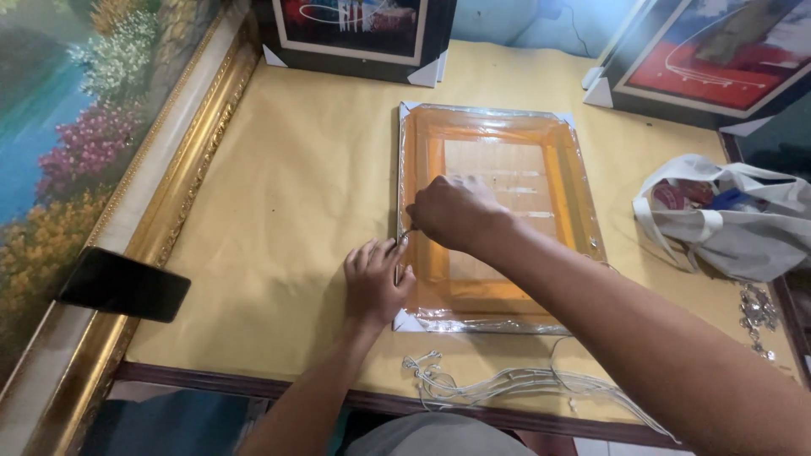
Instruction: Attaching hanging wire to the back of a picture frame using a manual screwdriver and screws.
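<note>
An orange picture frame wrapped in clear plastic lies face down on brown paper, with white corner guards. My left hand rests flat on the paper, fingertips pressed against the frame's left edge. My right hand is closed around a small thin metal tool whose tip meets the frame's left edge, just above my left fingers. Most of the tool is hidden inside my fist.
Brown paper covers the table. A bundle of white cords lies near the front edge. A white cloth bag and small metal hangers sit at right. A black phone rests on a large gilt-framed painting at left. Framed pictures stand at the back.
</note>
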